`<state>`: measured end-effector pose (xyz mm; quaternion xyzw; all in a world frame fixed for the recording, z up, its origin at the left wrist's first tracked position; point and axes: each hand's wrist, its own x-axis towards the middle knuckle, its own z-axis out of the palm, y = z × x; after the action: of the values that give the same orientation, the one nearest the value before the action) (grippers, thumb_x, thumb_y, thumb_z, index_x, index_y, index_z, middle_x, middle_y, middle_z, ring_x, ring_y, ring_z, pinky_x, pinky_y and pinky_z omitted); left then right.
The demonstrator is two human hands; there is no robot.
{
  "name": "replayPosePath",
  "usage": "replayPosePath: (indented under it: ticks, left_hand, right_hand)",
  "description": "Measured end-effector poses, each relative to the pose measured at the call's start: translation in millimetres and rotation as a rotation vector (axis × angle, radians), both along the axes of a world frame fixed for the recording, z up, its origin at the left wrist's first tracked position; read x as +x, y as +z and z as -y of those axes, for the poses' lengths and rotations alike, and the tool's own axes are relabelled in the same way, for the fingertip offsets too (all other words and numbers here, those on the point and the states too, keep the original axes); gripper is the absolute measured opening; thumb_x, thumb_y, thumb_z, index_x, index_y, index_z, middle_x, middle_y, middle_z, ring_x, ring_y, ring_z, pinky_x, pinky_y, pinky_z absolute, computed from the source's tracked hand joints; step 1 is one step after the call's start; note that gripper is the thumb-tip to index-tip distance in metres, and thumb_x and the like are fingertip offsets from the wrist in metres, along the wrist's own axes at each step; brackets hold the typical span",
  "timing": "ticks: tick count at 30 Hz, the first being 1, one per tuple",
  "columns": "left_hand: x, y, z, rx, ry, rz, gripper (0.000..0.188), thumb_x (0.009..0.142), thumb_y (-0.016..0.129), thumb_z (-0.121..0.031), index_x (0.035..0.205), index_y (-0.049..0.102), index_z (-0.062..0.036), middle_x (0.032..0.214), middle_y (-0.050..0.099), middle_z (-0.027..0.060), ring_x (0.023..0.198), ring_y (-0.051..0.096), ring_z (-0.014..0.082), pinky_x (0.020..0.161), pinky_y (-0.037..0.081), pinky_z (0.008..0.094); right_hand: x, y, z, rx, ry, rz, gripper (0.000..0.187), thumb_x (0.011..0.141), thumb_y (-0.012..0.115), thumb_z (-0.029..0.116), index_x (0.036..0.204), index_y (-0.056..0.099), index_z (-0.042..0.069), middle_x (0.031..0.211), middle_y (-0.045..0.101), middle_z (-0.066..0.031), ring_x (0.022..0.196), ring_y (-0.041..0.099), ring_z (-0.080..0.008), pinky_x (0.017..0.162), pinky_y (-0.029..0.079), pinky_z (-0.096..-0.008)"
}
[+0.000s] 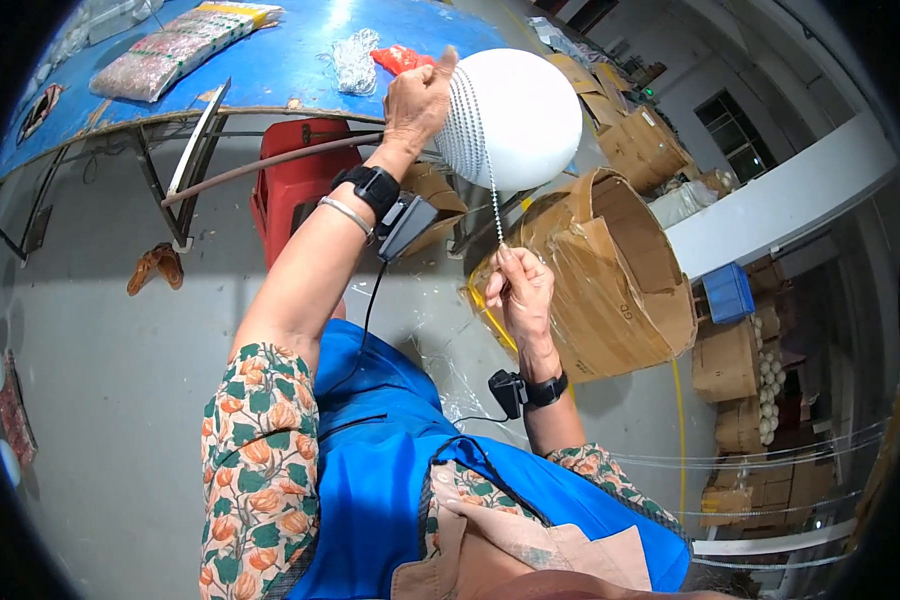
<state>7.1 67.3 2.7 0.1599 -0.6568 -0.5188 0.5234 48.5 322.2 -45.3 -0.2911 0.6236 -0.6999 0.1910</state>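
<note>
White ball [530, 115], its left side wound in rows of silvery bead strand [464, 132], is beyond the hands, overlapping the right end of the blue counter [295, 60] in view; whether it rests there I cannot tell. Grey floor [100, 390] gives the widest open room, spreading left of the left forearm, with a narrower stretch between the forearms. The counter's worn front edge bends across the upper left and passes behind the left hand [420, 100]. An open cardboard box [580, 310] takes up the space just beside the right hand [522, 285], its torn rim facing right. Counted by size: one counter, one box nearest the hands, one red stool [282, 205] under the counter, one ball, two hands, one white string bundle [355, 65], one red bag [395, 60] and two brown sandals [170, 268]. The hands are apart from each other: the left lies against the wound side, thumb up, its grip too hidden to tell; the right pinches the single strand, which runs straight down from the ball.
</note>
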Motion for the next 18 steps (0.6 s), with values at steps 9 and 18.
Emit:
replayPosePath:
  ticks: [9,18]
  left_hand:
    - [21.4,0.7,2.0,0.003,-0.251,-0.007,0.057,0.073,0.058,-0.056,0.071,0.064,0.0000,0.059,0.060,0.0073,0.059,0.055,0.0115,0.059,0.043,0.0276]
    - [-6.8,-13.6,6.9,0.087,-0.147,-0.121,0.055,0.060,0.074,-0.047,0.087,0.063,0.0001,0.080,0.063,0.0128,0.075,0.060,0.0167,0.068,0.047,0.0267]
  right_hand:
    - [20.1,11.6,-1.0,0.061,0.008,0.008,0.024,0.088,0.050,0.024,0.079,0.054,0.003,0.051,0.054,-0.0045,0.041,0.049,-0.0089,0.039,0.035,-0.0188]
    - [46.9,36.0,4.7,0.013,0.040,-0.011,0.020,0.088,0.049,0.016,0.077,0.051,0.000,0.049,0.052,-0.0069,0.037,0.046,-0.0104,0.035,0.034,-0.0186]
